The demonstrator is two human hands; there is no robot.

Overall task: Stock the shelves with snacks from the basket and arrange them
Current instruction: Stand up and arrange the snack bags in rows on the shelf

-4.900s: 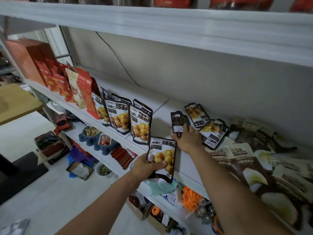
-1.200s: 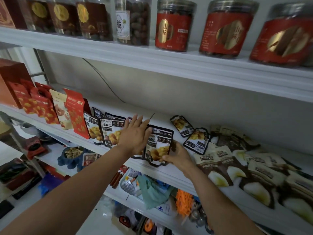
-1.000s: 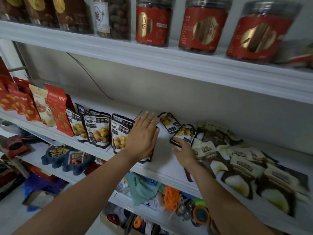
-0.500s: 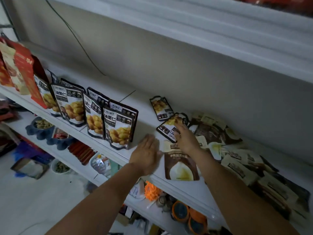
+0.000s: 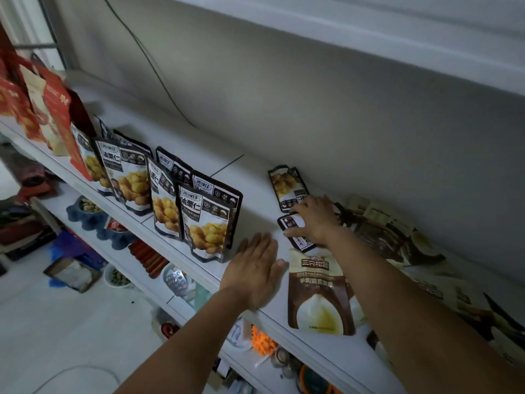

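Our right hand (image 5: 315,220) pressed spread fingers (image 5: 302,204) on a flat pouch (image 5: 291,223) right of the standing row (image 5: 204,220), probably to stand it there, while our left hand (image 5: 252,268) lay flat, fingers straight, beside that row.

Shelving bay set against a plain grey-beige back wall (image 5: 326,103). The middle shelf (image 5: 255,189) is a white board crossed by a dark seam (image 5: 227,164) running from rear edge towards front edge. A thin dark cable (image 5: 147,62) descends the wall from the top left and meets the shelf's rear edge. The upper shelf (image 5: 397,32) overhangs as a pale band at top right. A lower shelf (image 5: 56,200) lies beneath the front edge. A grey metal upright (image 5: 52,29) stands far left. The floor (image 5: 42,331) is pale and smooth. Lighting is dim and even.
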